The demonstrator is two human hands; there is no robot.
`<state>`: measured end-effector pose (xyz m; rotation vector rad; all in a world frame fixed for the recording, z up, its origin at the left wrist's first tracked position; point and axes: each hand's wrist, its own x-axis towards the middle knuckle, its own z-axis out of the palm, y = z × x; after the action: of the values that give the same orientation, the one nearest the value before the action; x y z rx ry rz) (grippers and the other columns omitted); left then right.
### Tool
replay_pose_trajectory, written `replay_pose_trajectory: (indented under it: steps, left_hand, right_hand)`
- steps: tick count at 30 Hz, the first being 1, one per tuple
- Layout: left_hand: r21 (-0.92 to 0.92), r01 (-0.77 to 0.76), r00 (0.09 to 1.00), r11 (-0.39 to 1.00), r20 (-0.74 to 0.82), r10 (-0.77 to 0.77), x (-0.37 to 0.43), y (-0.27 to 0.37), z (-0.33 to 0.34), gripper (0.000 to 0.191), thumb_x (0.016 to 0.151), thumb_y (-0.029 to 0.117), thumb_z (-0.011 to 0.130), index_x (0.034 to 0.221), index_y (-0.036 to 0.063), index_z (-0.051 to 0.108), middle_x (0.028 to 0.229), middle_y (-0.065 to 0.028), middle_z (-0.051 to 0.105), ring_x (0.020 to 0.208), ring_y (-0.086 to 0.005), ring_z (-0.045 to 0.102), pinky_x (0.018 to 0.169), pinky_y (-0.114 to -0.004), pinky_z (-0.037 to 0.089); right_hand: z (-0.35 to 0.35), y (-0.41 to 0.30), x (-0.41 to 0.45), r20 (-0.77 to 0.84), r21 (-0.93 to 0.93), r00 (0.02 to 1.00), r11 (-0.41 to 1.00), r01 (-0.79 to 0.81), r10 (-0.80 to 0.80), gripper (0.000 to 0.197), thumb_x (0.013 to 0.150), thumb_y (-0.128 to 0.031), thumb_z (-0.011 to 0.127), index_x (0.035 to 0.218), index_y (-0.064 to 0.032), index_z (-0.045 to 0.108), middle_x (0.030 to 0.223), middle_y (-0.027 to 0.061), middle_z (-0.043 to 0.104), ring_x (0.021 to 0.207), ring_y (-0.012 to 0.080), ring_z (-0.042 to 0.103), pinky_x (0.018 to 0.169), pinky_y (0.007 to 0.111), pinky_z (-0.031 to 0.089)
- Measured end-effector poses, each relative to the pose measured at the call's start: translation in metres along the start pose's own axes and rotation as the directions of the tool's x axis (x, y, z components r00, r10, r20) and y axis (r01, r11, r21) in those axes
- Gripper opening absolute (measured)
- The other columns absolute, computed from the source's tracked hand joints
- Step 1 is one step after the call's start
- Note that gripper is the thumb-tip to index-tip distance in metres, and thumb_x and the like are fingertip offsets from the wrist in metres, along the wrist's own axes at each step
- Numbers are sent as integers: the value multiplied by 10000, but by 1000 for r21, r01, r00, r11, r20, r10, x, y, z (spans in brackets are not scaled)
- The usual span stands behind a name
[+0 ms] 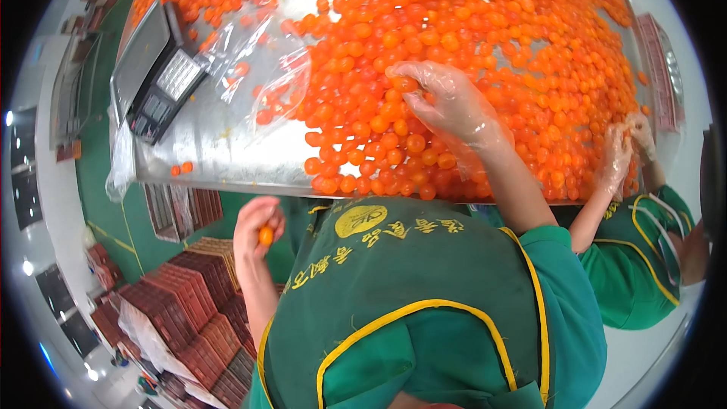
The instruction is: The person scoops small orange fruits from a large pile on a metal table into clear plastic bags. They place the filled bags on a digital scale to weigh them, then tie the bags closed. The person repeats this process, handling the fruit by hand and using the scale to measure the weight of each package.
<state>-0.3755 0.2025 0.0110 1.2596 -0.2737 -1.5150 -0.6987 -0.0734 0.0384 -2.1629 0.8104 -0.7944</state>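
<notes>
Round orange balls that look like salted egg yolks (392, 108) lie thickly over a metal table (227, 150). My right hand (446, 96), in a clear plastic glove, reaches over them with thumb and fingers closed around a yolk (405, 84). My left hand (260, 228) hangs beside the table's near edge, in front of my green apron (397, 255). Its fingers are curled around one orange yolk (266, 236); no glove shows on it. A clear plastic bag (278, 74) lies on the metal left of the pile, with a few yolks under or in it.
A digital weighing scale (164, 79) stands at the table's left. Two loose yolks (182, 168) lie near the front edge. At right, a co-worker's gloved hands (618, 153) are over the pile's edge. Stacked reddish trays (187, 307) stand on the green floor at lower left.
</notes>
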Motion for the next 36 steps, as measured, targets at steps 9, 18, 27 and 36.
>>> replay_pose_trajectory:
  steps: [9, 18, 27, 36]
  left_hand:
    - [383, -90, 996, 919, 11, 93, 68, 31, 161, 247, 854, 157, 767, 1005, -30, 715, 747, -69, 658, 577, -115, 583, 487, -250, 460]
    - [524, -96, 991, 846, -30, 131, 75, 28, 158, 193, 829, 174, 776, 928, 8, 761, 760, -34, 699, 673, -69, 589, 614, -241, 469]
    - [558, -89, 988, 825, -52, 142, 77, 24, 154, 171, 837, 151, 705, 919, 8, 751, 734, -21, 681, 646, -62, 563, 597, -244, 458]
    - [321, -57, 980, 945, -165, 115, 43, 18, 80, 208, 895, 142, 640, 1005, -17, 718, 681, -34, 603, 561, -116, 559, 511, -242, 450]
  right_hand:
    - [33, -44, 5, 136, 60, 973, 982, 182, -188, 379, 772, 30, 703, 1135, -74, 673, 977, 140, 684, 889, 303, 666, 759, 368, 539]
    - [45, -42, 1, 170, -66, 964, 973, 220, -206, 381, 757, -28, 702, 1122, -124, 656, 851, 102, 618, 782, 311, 643, 659, 403, 531]
    - [49, -40, 1, 174, -23, 966, 980, 199, -192, 397, 757, -38, 710, 1139, -131, 655, 844, 100, 605, 775, 320, 634, 659, 422, 522]
    - [-22, 0, 3, -10, 289, 941, 902, -321, 338, 301, 842, -36, 687, 1141, -53, 717, 920, -27, 672, 716, 49, 515, 659, 211, 462]
